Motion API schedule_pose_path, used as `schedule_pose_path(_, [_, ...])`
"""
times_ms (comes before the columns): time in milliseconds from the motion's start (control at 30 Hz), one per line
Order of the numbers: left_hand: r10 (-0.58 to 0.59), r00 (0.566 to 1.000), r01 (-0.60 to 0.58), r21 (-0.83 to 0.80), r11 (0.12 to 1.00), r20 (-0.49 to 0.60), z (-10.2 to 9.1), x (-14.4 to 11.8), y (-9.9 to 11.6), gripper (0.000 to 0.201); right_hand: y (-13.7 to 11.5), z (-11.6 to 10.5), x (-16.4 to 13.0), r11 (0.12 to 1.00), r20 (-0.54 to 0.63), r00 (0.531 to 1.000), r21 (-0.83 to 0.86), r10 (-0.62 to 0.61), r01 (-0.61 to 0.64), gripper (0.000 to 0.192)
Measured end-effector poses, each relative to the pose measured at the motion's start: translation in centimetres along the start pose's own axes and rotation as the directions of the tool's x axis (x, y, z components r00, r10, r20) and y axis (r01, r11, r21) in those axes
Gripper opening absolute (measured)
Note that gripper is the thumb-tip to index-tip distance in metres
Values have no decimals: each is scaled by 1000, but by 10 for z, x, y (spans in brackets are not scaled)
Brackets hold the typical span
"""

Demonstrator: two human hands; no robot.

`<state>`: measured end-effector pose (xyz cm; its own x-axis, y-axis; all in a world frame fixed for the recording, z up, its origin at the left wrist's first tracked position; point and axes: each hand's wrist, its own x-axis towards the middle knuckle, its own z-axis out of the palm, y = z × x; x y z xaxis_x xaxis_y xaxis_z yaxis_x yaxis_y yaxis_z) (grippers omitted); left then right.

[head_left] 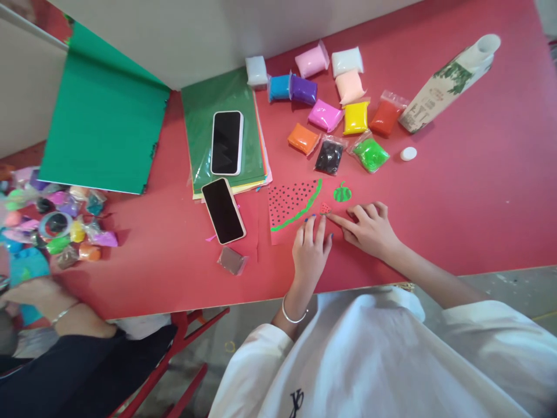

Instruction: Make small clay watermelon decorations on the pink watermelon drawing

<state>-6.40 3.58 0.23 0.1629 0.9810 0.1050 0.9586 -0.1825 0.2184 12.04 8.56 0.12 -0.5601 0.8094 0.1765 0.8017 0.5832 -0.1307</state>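
Note:
A small red watermelon slice (325, 208) with dark seeds lies on the red table, with fingertips of both hands at its lower edge. My left hand (310, 248) is open, palm down, fingers stretched toward the slice. My right hand (369, 231) is open too, its index finger reaching the slice's right side and the other fingers loosely bent. Just behind lies a round green striped watermelon (342, 193) with a curled stem. To the left is a large watermelon wedge (293, 203) with black dots and a green rind strip, on a red sheet.
Several bagged clay packs, including black (329, 157) and green (371, 153), lie behind. A carton (450, 84) stands back right near a white cap (408, 154). Two phones (227, 142) (224, 211) lie left, by a brown pack (232, 260). Another person's arm (82, 318) is at far left.

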Motion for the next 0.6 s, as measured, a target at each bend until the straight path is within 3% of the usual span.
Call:
schedule_pose_path(233, [17, 1000, -16, 53, 998, -12, 1, -1, 1, 42, -1, -2, 1, 999, -66, 997, -40, -38, 36, 51])
schedule_pose_path(600, [9, 1000, -9, 89, 996, 0, 0, 0, 2, 45, -2, -3, 2, 999, -51, 998, -31, -37, 36, 44])
